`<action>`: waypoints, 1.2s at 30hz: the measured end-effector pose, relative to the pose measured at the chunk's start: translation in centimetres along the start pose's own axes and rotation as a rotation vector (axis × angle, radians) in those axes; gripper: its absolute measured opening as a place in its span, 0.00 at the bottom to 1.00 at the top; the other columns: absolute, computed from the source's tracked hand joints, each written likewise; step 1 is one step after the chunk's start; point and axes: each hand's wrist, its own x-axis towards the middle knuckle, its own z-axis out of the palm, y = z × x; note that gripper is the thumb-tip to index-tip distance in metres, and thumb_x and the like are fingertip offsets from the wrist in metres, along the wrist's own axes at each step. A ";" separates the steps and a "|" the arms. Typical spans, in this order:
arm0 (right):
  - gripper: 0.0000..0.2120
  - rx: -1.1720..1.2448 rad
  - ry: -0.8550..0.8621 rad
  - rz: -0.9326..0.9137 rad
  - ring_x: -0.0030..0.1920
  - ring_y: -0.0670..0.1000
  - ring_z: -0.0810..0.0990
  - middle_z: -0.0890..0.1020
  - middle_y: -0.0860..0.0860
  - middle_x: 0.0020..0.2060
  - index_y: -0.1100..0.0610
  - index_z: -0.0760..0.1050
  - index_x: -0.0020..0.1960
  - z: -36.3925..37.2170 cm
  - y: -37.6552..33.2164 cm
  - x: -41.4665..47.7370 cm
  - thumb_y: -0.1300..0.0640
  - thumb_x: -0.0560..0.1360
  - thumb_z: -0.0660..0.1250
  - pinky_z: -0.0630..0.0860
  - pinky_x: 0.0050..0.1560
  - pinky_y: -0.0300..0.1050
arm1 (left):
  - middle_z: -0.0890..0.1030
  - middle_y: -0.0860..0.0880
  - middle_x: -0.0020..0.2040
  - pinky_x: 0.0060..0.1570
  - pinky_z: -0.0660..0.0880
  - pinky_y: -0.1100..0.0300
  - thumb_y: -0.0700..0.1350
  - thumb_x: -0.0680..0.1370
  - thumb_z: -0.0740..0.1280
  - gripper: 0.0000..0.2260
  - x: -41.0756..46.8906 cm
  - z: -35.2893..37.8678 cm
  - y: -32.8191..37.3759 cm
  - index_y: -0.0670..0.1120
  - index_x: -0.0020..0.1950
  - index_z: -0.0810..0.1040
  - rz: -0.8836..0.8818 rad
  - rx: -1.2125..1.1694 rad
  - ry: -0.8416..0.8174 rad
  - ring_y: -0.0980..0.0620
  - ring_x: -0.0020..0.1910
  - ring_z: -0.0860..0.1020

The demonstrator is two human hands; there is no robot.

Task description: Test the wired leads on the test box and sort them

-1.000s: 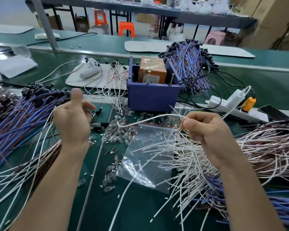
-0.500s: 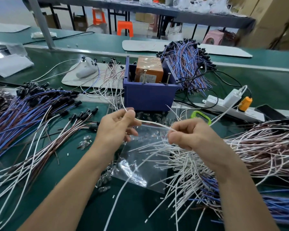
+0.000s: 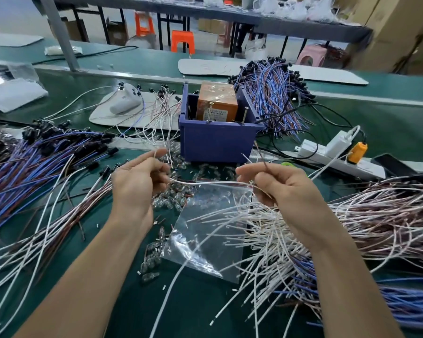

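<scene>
Fingers of my left hand and right hand pinch one white lead mid-frame, just below the blue test box. Risk: loose pinch lets bare tips slip, missing the box's screws.

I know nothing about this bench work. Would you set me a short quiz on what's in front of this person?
1. True or false: the left hand and the right hand both hold one white lead stretched between them.
2. The orange block sits: A) inside the blue box, B) beside it, C) underneath it.
3. Fill in: the clear bag lies on a ___-coloured bench.

Key: 1 true; 2 A; 3 green.
</scene>
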 end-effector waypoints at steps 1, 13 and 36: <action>0.17 0.010 0.031 0.002 0.38 0.47 0.74 0.87 0.51 0.47 0.50 0.87 0.54 0.0 0.0 0.0 0.63 0.84 0.60 0.71 0.37 0.34 | 0.82 0.47 0.32 0.25 0.71 0.68 0.31 0.77 0.66 0.14 -0.1 0.0 0.0 0.46 0.44 0.89 0.020 0.022 -0.021 0.56 0.26 0.75; 0.17 -0.598 0.222 -0.141 0.27 0.47 0.69 0.73 0.45 0.25 0.52 0.75 0.45 1.9 0.2 -0.2 0.46 0.85 0.55 0.69 0.30 0.51 | 0.87 0.58 0.40 0.41 0.76 0.72 0.43 0.78 0.74 0.08 -1.1 1.0 -1.2 0.57 0.46 0.89 0.336 0.425 -0.212 0.63 0.41 0.84; 0.06 -0.485 0.269 -0.200 0.29 0.44 0.83 0.84 0.47 0.27 0.52 0.84 0.37 -2.1 -5.2 8.1 0.60 0.71 0.77 0.78 0.34 0.36 | 0.85 0.61 0.34 0.35 0.82 0.61 0.46 0.72 0.79 0.09 5.0 5.9 2.1 0.61 0.38 0.86 0.684 0.476 -0.006 0.59 0.32 0.83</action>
